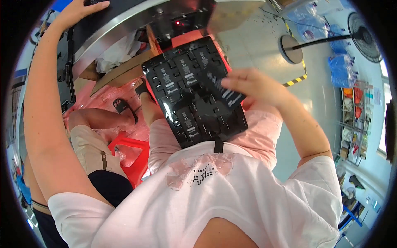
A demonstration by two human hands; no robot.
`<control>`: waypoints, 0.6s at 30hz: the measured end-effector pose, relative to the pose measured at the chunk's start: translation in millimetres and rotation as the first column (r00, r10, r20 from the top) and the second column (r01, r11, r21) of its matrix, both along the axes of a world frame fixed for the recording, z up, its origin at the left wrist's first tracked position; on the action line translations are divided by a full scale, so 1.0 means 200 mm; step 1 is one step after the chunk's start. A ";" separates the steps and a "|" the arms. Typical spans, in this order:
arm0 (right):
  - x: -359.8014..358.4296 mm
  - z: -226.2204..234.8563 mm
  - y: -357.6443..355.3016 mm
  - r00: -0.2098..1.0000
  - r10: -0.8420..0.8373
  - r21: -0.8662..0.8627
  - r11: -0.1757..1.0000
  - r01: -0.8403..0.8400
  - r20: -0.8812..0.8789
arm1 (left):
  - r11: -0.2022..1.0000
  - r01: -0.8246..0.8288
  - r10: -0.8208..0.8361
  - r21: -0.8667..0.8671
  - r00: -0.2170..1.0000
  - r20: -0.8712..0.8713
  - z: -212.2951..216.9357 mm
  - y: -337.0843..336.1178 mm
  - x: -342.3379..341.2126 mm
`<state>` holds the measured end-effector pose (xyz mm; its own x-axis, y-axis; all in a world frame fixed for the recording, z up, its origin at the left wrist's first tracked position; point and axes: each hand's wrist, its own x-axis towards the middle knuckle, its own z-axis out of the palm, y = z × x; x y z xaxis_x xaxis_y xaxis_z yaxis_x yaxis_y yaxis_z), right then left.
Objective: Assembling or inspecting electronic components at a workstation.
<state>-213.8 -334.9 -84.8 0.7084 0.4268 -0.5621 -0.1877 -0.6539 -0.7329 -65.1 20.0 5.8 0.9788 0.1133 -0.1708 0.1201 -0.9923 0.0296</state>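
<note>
On my lap lies a black plastic tray (168, 108) with moulded pockets. Several flat black batteries with pale print sit in it, among them one battery (166, 80) at the far left and another battery (188, 122) at the near left. My right hand (256, 86), smeared by motion, grips the edge of a flat black battery (223, 87) that lies tilted over the tray's right side. At the upper left, my left hand (84, 10) rests by the dark worktop, its visible finger stretched out. A dark thing beside it is cut off by the picture's edge.
A metal-edged bench (120, 27) runs across the upper left, with an open cardboard box (120, 70) below. Another person's leg (97, 120) and a red stool (132, 151) are close on my left. A standing fan (364, 37) and shelves (355, 120) stand to the right.
</note>
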 end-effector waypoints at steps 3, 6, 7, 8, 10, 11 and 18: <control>-0.31 -0.40 -0.16 0.998 0.021 -0.019 1.000 -0.019 0.067 | 0.908 0.418 -0.407 0.043 0.850 0.336 -0.32 0.47 0.29; -0.44 -0.67 -0.25 0.943 0.126 -0.229 0.972 -0.055 0.308 | 0.938 0.325 -0.284 -0.117 0.919 0.271 -0.36 0.31 0.33; -0.43 -0.67 -0.25 0.938 0.120 -0.218 0.975 -0.049 0.325 | 0.946 0.290 -0.247 -0.143 0.933 0.262 -0.33 0.24 0.26; -0.43 -0.67 -0.22 0.924 0.089 -0.231 0.973 -0.001 0.371 | 0.925 0.303 -0.210 -0.227 0.910 0.358 -0.31 0.15 0.15; -0.45 -0.68 -0.24 0.909 0.023 -0.244 0.966 0.088 0.417 | 0.845 0.411 -0.206 -0.341 0.840 0.503 -0.24 -0.24 -0.16; -0.43 -0.67 -0.25 0.892 0.159 -0.307 0.952 -0.024 0.423 | 0.841 0.482 -0.285 -0.247 0.782 0.554 -0.22 -0.32 -0.31; -0.29 -0.67 -0.31 0.811 0.397 -0.234 0.917 -0.324 0.431 | 0.602 0.637 -0.606 -0.481 0.757 0.244 -0.66 -0.80 -1.27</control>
